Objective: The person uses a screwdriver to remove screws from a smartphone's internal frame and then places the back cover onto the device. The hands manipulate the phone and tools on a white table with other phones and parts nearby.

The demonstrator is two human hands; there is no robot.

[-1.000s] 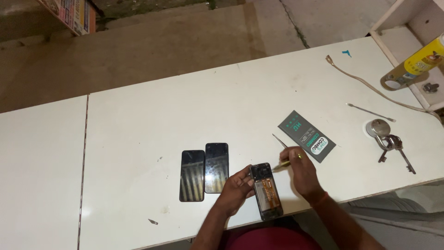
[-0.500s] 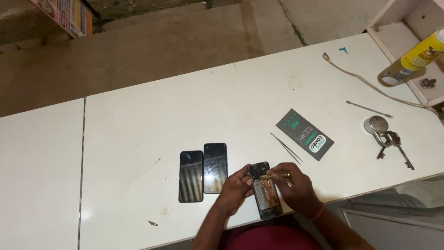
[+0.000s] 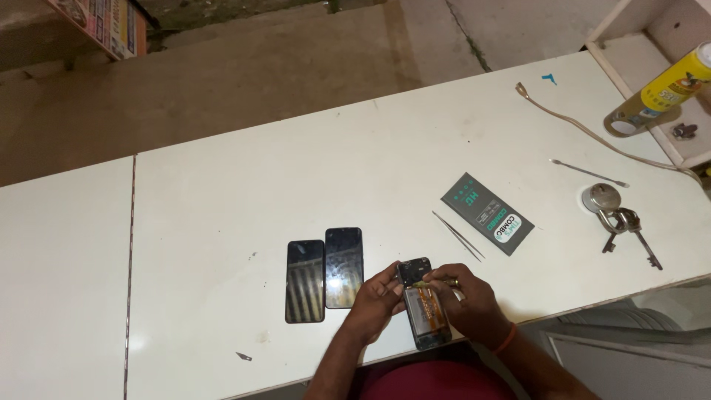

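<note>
An opened phone [image 3: 428,315] with its back off, showing a dark battery and an orange strip, lies at the near edge of the white table [image 3: 222,185]. My left hand [image 3: 378,300] grips its left side. My right hand [image 3: 470,304] lies over its right side, fingertips pinched on a small yellowish piece [image 3: 426,283] at the phone's upper end. Whether that piece is a tool or a part I cannot tell. Two black phones [image 3: 305,280] [image 3: 344,267] lie side by side just left of my left hand.
Thin tweezers [image 3: 458,235] and a dark flat packet [image 3: 486,213] lie beyond my right hand. Farther right are a padlock with keys [image 3: 615,211], a thin metal tool [image 3: 589,172], a beige cable [image 3: 585,133] and a yellow spray can [image 3: 659,92] on a white shelf. A small dark scrap [image 3: 243,356] lies near the front edge.
My right hand has drawn back from the tweezers and the packet to the opened phone. It now pinches at the phone's top. My left hand has kept its grip.
</note>
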